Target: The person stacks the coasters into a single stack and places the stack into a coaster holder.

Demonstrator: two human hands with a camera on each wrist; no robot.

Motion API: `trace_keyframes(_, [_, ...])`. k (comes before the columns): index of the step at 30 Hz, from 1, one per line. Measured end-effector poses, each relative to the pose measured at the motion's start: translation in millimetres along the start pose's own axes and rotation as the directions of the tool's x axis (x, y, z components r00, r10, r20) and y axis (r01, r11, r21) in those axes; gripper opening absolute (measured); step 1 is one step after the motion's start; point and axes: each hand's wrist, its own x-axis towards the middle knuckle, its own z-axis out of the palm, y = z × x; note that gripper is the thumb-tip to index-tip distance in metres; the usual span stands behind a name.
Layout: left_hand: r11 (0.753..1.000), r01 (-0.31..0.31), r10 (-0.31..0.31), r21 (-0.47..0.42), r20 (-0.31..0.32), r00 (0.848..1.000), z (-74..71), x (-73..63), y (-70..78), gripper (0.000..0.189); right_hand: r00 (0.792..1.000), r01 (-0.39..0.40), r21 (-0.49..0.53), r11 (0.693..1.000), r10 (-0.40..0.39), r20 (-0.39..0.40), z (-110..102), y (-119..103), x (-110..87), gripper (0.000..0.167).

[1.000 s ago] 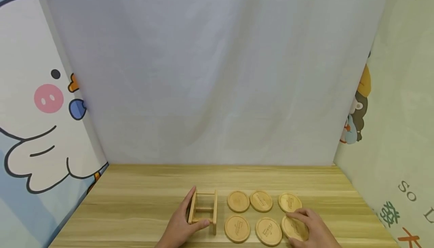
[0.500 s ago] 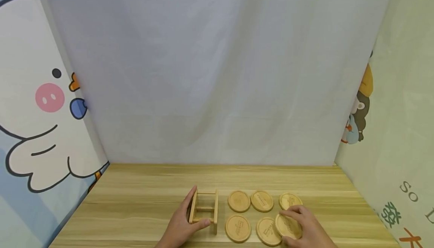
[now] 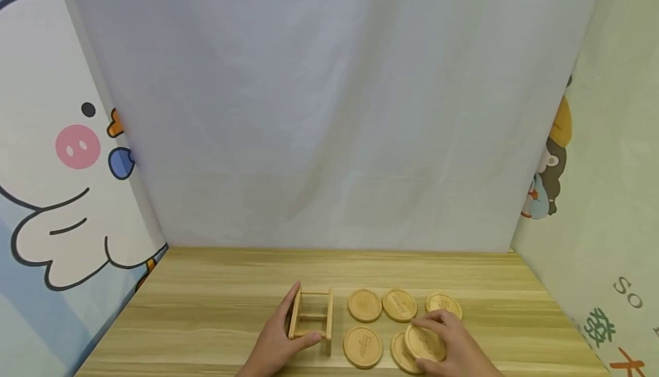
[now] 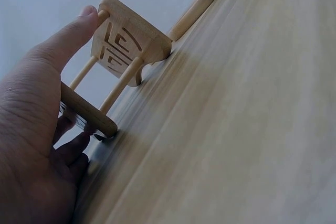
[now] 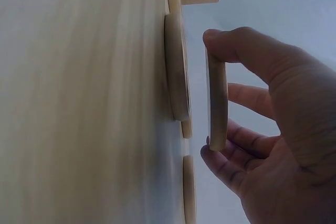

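My left hand (image 3: 275,342) grips a small wooden coaster rack (image 3: 329,322), thumb on its near right side and fingers around its left. In the left wrist view the rack's cut-out end panel (image 4: 126,38) and round bars show. Between thumb and fingertips, my right hand (image 3: 454,344) pinches a round wooden coaster (image 3: 425,342) by its rim. The right wrist view has this coaster (image 5: 218,103) raised off the table. From the head view it overlaps another coaster (image 3: 400,358) lying in the front row.
More engraved round coasters lie flat: a front-row coaster (image 3: 362,348) right of the rack, two behind, the left one (image 3: 365,306) and the middle one (image 3: 400,305), and a back right coaster (image 3: 444,304), partly behind my right hand. A white curtain (image 3: 329,137) hangs behind the wooden table (image 3: 216,285).
My right hand has lifted the front right coaster and carried it leftward, over its neighbour. My left hand keeps its grip on the rack in the same place.
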Motion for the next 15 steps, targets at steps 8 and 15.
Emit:
trace_keyframes(8, [1.0,-0.008,0.008,0.01,-0.002,1.0,0.8,0.3,1.5,0.108,0.998,-0.016,0.084,0.996,0.011,0.061,5,-4,7.4,0.059])
trace_keyframes(15, [1.0,-0.014,0.014,0.0,-0.001,1.0,0.5,1.5,-3.8,0.109,0.995,-0.023,0.097,0.995,0.013,0.099,11,-2,11.6,0.063])
